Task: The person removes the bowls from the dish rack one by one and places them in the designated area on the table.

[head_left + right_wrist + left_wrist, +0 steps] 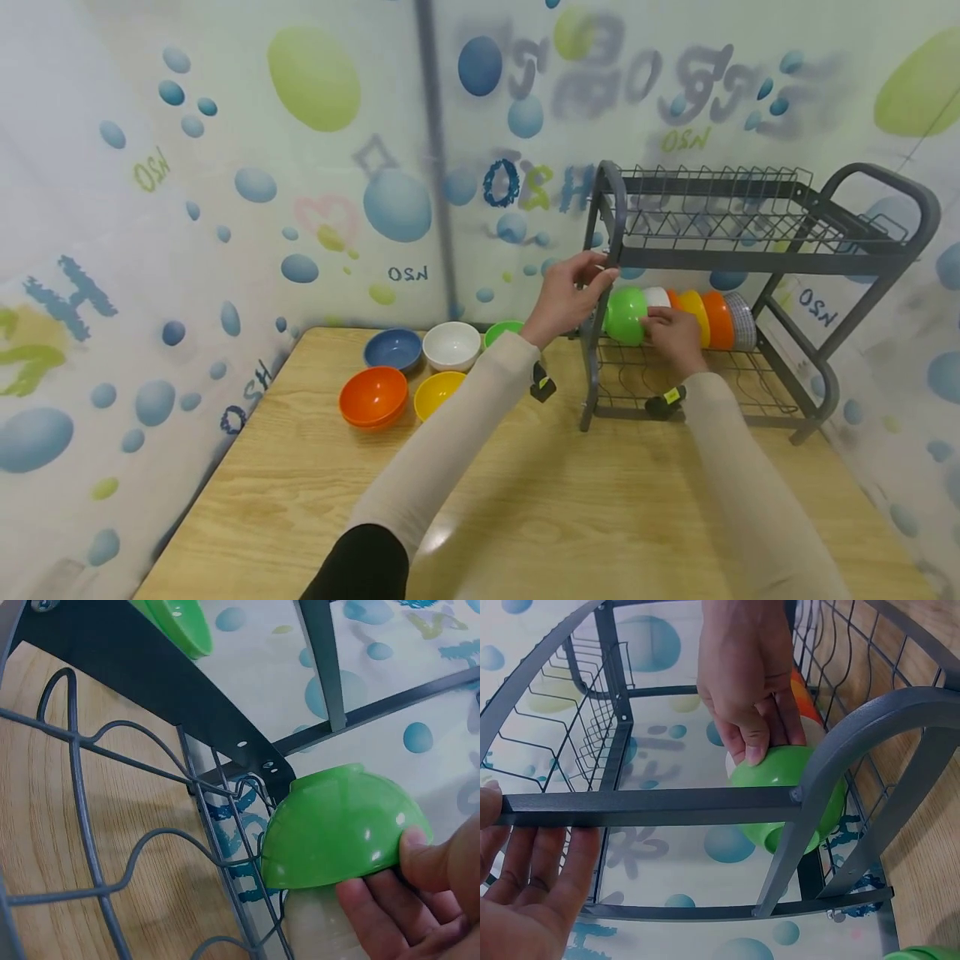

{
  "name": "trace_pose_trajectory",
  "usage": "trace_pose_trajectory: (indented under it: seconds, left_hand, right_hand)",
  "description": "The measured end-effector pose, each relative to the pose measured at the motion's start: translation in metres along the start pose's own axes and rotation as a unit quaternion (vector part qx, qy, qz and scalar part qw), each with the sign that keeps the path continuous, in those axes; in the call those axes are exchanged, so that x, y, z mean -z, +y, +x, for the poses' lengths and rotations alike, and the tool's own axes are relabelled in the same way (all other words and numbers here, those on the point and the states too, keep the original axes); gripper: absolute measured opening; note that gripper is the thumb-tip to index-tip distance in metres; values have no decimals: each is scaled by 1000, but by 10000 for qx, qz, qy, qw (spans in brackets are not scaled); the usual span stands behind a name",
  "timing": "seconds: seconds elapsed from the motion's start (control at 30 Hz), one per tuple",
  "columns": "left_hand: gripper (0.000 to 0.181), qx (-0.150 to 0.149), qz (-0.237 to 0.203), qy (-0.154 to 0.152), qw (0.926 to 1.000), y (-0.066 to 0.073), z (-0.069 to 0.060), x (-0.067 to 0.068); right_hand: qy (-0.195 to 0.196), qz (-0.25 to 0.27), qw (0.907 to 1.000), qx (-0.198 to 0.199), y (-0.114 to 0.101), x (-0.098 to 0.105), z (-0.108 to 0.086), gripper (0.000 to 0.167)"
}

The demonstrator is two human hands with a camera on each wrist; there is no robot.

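Observation:
On the lower tier of a dark grey two-tier dish rack (757, 260), a green bowl (624, 318) stands on edge at the left end of a row of bowls. My right hand (677, 340) pinches its rim, thumb on the outer side and fingers inside, as the right wrist view shows of the bowl (341, 829). My left hand (564, 293) holds the rack's left side. In the left wrist view its fingers pass behind the side bar (652, 808), with the thumb at the picture's left edge.
Right of the green bowl stand white, yellow, orange (720, 321) and grey-patterned bowls. Left on the wooden table (525, 500) are blue (393, 350), white (452, 346), orange (372, 396), yellow (437, 393) and green bowls (501, 331). A patterned curtain (360, 275) hangs behind.

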State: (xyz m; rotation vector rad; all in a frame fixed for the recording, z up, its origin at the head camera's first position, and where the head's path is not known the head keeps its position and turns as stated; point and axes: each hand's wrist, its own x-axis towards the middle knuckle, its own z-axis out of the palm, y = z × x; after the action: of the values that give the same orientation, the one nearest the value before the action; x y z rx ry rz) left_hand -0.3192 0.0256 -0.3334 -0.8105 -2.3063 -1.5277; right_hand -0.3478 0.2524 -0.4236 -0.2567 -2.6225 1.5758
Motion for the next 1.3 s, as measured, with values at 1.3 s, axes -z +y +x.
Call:
trace_pose_trajectory:
  seconds: [1.3]
  left_hand:
    - [36,116,-85,293,9995,1,-3,-7]
  right_hand:
    - [548,-469,9875,1404,-10,25,-79,40]
